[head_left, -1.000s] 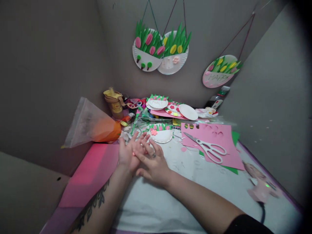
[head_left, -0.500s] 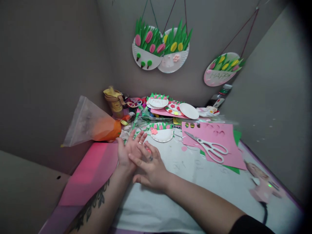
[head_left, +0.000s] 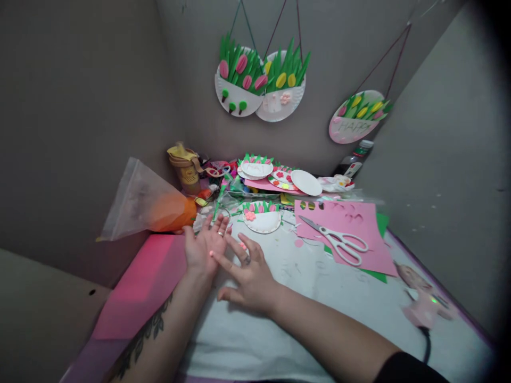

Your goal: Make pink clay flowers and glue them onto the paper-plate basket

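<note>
My left hand lies palm up with its fingers stretched out. On its palm sits a tiny pink ball, looking like clay. The index fingertip of my right hand is at this ball, touching it or just beside it; the other fingers are spread. Behind the right fingers a bit of pink-red shows on the table, mostly hidden. Just beyond the hands is a small half paper plate with paper grass, pink tulips and a pink clay flower.
White-handled scissors lie on pink paper over green paper at right. Beyond them is a pink glue gun. A zip bag with orange contents leans at left. Paper plates and craft supplies line the back; decorated plates hang on the wall.
My right hand has drawn slightly away from my left palm, and the small pink ball now shows there. My left hand has shifted a little left. The whole view has shifted slightly.
</note>
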The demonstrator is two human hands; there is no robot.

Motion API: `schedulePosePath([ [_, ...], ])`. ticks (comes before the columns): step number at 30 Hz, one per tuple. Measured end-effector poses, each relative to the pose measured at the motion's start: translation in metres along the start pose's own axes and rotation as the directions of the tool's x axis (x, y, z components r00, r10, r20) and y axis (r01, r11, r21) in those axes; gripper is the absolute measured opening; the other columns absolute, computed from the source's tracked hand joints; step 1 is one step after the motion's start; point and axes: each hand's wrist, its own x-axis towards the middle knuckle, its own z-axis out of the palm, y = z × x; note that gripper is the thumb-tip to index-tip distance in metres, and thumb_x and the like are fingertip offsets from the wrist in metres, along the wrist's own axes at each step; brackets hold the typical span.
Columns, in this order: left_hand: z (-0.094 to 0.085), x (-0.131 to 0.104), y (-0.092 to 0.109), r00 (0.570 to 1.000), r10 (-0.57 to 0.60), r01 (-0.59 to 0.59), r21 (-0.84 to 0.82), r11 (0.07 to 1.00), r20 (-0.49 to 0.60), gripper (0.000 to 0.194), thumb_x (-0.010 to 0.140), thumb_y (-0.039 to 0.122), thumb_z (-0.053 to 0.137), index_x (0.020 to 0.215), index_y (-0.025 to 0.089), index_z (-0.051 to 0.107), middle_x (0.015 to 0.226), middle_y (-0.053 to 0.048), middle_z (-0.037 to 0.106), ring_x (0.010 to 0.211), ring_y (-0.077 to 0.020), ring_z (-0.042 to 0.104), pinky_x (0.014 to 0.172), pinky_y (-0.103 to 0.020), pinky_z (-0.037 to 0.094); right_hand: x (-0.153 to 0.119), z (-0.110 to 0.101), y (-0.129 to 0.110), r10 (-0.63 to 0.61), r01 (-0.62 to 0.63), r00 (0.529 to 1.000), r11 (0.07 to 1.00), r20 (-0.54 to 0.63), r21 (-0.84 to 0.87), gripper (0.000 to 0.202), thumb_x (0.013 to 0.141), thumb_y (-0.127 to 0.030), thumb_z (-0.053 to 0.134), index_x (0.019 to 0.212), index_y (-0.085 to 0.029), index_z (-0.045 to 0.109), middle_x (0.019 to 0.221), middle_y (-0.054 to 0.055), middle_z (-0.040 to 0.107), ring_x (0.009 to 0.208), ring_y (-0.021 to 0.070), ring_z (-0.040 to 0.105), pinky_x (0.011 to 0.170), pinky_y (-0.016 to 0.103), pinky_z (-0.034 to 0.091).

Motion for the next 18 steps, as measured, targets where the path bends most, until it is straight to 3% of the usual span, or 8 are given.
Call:
schedulePosePath([
  [2,-0.0002,0.0004,0.0004,1.000,0.000,0.001,0.033,0.999,-0.029,0.068,0.087,0.068,0.016,0.106,0.016,0.056,0.097,-0.013,0.061,0.088,-0.0233,0.064,0.074,-0.037,0.053,0.0004,0.0002,0.0000,-0.023,0.023,1.000,1.000,-0.006,-0.003,0.079,0.073,-0.074,0.055,0.139,-0.032,0.043,0.153,0.007,0.026,0.135,0.0347,0.020,0.106,0.049,0.026],
  [6,0.0003,-0.0006,0.0006,0.995,-0.100,0.098,0.069,0.993,0.028,0.068,0.086,0.068,0.019,0.109,0.015,0.056,0.104,-0.015,0.061,0.094,-0.0250,0.063,0.078,-0.040,0.053,0.0020,-0.0001,0.0011,0.050,-0.050,0.999,0.998,-0.022,-0.024,0.075,0.075,-0.073,0.054,0.136,-0.030,0.048,0.152,0.008,0.027,0.134,0.0353,0.021,0.104,0.049,0.027],
  [10,0.0004,0.0005,0.0003,0.999,-0.051,0.051,0.007,0.999,-0.018,0.069,0.086,0.069,0.018,0.106,0.016,0.057,0.100,-0.014,0.061,0.090,-0.0247,0.064,0.074,-0.039,0.054,0.0015,-0.0017,-0.0002,-0.019,0.018,1.000,0.999,-0.016,-0.043,0.080,0.073,-0.077,0.051,0.138,-0.031,0.045,0.151,0.007,0.029,0.132,0.0346,0.024,0.105,0.048,0.026],
  [15,-0.0011,0.0016,-0.0023,0.981,-0.191,0.191,0.035,0.981,0.008,0.068,0.087,0.067,0.023,0.111,0.013,0.055,0.107,-0.017,0.060,0.097,-0.0266,0.062,0.078,-0.042,0.053,-0.0001,-0.0011,-0.0013,0.020,-0.023,0.999,0.998,-0.039,-0.058,0.076,0.076,-0.074,0.051,0.137,-0.030,0.046,0.139,0.010,0.043,0.125,0.0320,0.031,0.106,0.048,0.023],
  [18,-0.0031,0.0040,-0.0005,0.991,-0.133,0.134,-0.055,0.989,0.018,0.070,0.086,0.069,0.020,0.110,0.014,0.056,0.101,-0.015,0.060,0.094,-0.0245,0.062,0.077,-0.040,0.054,-0.0024,-0.0005,-0.0025,-0.019,0.016,0.999,0.997,-0.042,-0.073,0.078,0.076,-0.074,0.050,0.139,-0.029,0.043,0.129,0.010,0.050,0.120,0.0302,0.035,0.107,0.048,0.021],
])
